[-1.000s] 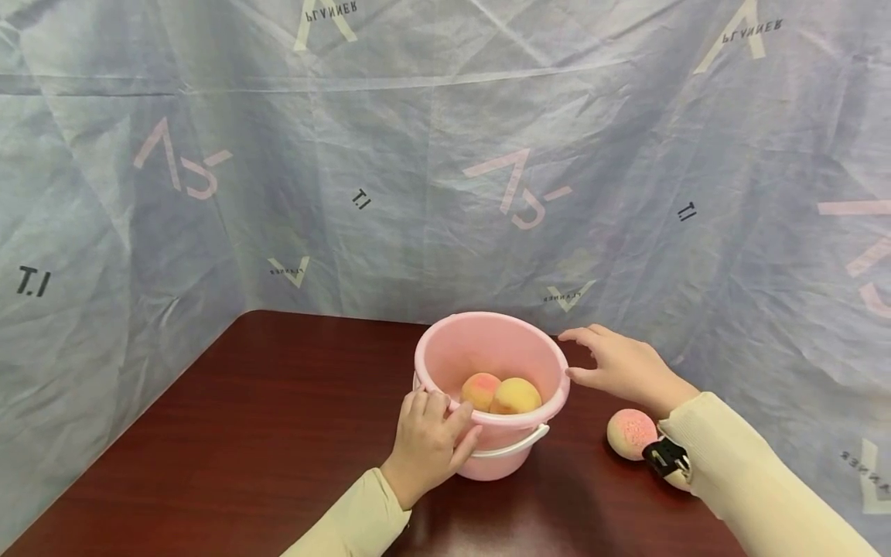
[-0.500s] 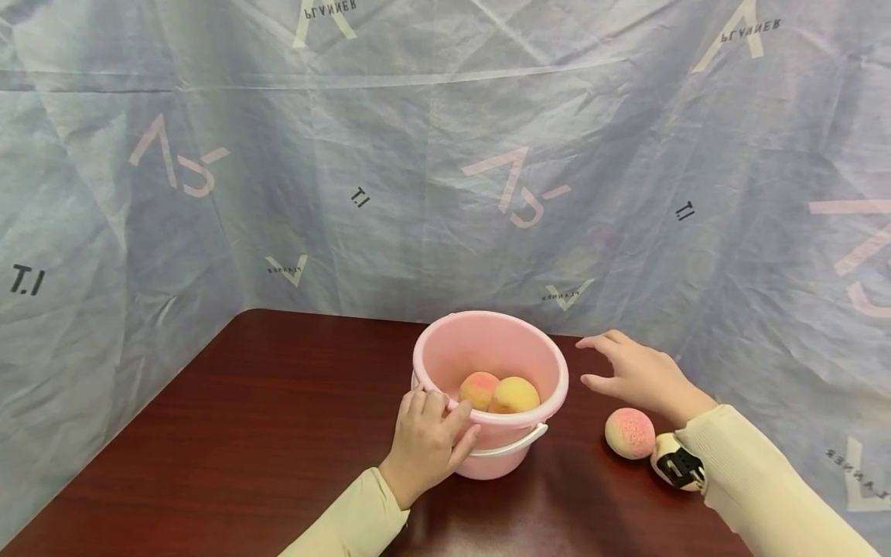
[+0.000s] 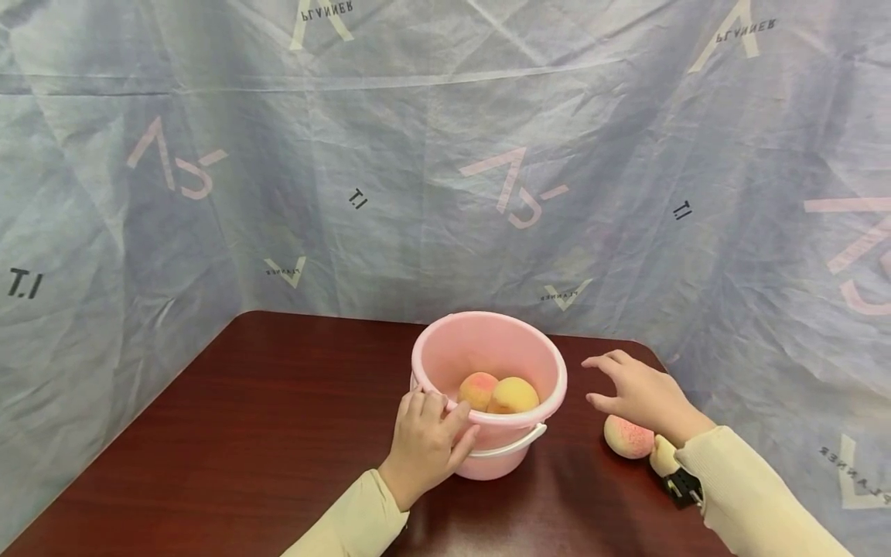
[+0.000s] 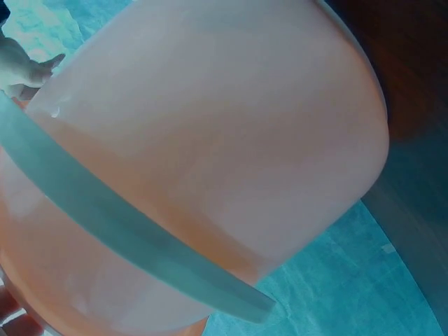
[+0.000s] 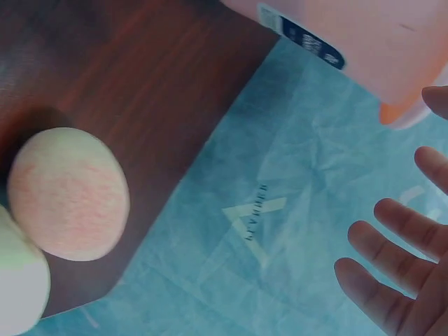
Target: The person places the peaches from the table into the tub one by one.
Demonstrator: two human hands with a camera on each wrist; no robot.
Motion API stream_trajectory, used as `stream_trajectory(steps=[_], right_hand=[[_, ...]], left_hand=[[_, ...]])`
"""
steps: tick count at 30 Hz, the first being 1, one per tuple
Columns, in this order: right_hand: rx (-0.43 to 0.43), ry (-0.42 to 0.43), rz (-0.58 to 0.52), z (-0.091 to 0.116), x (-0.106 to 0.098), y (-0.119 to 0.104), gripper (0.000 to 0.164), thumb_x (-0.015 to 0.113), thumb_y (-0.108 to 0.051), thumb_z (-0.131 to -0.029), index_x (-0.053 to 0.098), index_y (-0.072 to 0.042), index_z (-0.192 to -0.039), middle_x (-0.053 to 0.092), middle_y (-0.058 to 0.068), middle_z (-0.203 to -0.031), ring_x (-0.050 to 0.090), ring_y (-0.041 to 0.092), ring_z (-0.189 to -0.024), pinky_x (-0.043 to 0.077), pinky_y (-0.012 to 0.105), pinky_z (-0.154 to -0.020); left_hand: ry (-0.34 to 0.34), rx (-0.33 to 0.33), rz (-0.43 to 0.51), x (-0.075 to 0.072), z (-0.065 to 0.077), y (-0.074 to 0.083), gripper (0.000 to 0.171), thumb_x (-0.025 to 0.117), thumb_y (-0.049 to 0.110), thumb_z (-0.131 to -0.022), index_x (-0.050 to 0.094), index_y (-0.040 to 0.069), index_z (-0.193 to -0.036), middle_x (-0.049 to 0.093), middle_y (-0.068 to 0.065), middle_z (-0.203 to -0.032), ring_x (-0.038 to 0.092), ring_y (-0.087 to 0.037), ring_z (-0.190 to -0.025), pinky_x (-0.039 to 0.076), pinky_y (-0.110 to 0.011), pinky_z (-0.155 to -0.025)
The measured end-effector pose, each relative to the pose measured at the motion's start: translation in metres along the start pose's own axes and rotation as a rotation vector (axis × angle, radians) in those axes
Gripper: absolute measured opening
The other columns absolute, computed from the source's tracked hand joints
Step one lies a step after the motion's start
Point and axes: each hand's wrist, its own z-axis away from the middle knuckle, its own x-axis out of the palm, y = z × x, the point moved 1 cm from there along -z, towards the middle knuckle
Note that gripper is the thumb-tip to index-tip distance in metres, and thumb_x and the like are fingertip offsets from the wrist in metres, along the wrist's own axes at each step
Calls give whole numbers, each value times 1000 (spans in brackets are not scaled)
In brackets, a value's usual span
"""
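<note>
A pink plastic bucket (image 3: pixel 490 439) with a white handle (image 3: pixel 508 449) stands on the table, and two peaches (image 3: pixel 515 396) lie inside it. My left hand (image 3: pixel 426 449) grips the bucket's near left rim, fingers over the edge; in the left wrist view its fingertips show at the lower left corner. My right hand (image 3: pixel 643 391) holds nothing and hovers right of the bucket, fingers spread and slightly bent. Under its wrist a pink-and-cream peach (image 3: pixel 628 437) rests on the table, beside a paler peach (image 3: pixel 663 458) partly hidden by the wrist camera.
The dark red wooden table (image 3: pixel 264 433) ends at a grey printed cloth (image 3: pixel 390 170) hanging behind and along both sides. A dark label (image 5: pixel 311 43) shows on the bucket's wall in the right wrist view.
My right hand has moved away from the bucket's right rim, to the right and then down toward the loose peaches. The left hand and the bucket have stayed in place.
</note>
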Motion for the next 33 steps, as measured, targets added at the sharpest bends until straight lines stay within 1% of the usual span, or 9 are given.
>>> stream_trajectory(steps=[8, 15, 18, 21, 25, 28, 31, 33], right_hand=[[21, 9, 5, 9, 11, 8, 44, 73, -23, -78, 63, -8, -119, 59, 12, -112, 61, 27, -93, 50, 44, -63], [0, 29, 92, 16, 15, 13, 45, 75, -23, -76, 64, -8, -116, 60, 13, -107, 61, 28, -89, 49, 41, -58], [1, 31, 110, 19, 17, 16, 44, 77, -22, -75, 64, -8, -115, 60, 12, -106, 61, 28, -86, 49, 40, -56], [11, 15, 103, 22, 20, 20, 45, 77, -20, -75, 63, -8, -116, 59, 12, -107, 61, 29, -88, 49, 43, -57], [44, -7, 71, 28, 25, 26, 42, 71, -18, -78, 63, -9, -118, 59, 13, -110, 61, 31, -95, 50, 45, -60], [53, -9, 54, 31, 29, 30, 41, 68, -19, -79, 62, -9, -118, 59, 13, -110, 61, 31, -94, 49, 44, -60], [54, -6, 52, 34, 34, 33, 42, 70, -21, -78, 62, -8, -118, 59, 14, -109, 61, 31, -92, 48, 42, -58], [75, -8, 46, 35, 37, 34, 43, 71, -21, -78, 62, -8, -118, 59, 15, -109, 62, 32, -92, 48, 41, -57]], left_hand=[[-1, -4, -5, 0, 1, 1, 35, 42, 37, -98, 65, 11, -90, 43, -5, -77, 42, -24, -69, 38, -39, -67], [-4, 1, -1, 0, -1, 3, 35, 43, 36, -98, 65, 11, -91, 43, -5, -77, 41, -24, -68, 38, -38, -66], [-6, 0, -1, -1, -2, 3, 34, 43, 36, -98, 65, 11, -91, 42, -5, -77, 41, -24, -68, 38, -38, -66], [-4, -2, -6, -1, -2, 4, 35, 42, 36, -98, 65, 11, -91, 42, -5, -76, 41, -24, -68, 38, -38, -66], [-5, -5, -7, -2, -2, 4, 34, 42, 36, -98, 64, 11, -90, 42, -5, -76, 41, -24, -68, 37, -38, -66], [-6, -4, -7, -2, -1, 4, 34, 42, 36, -98, 64, 11, -90, 42, -5, -76, 41, -24, -68, 37, -38, -66], [-2, -5, -6, -1, -1, 4, 34, 42, 36, -98, 64, 11, -90, 42, -5, -76, 41, -24, -68, 38, -38, -66], [1, -5, -2, -1, -1, 4, 34, 43, 36, -98, 64, 11, -90, 43, -5, -76, 41, -24, -68, 38, -38, -66]])
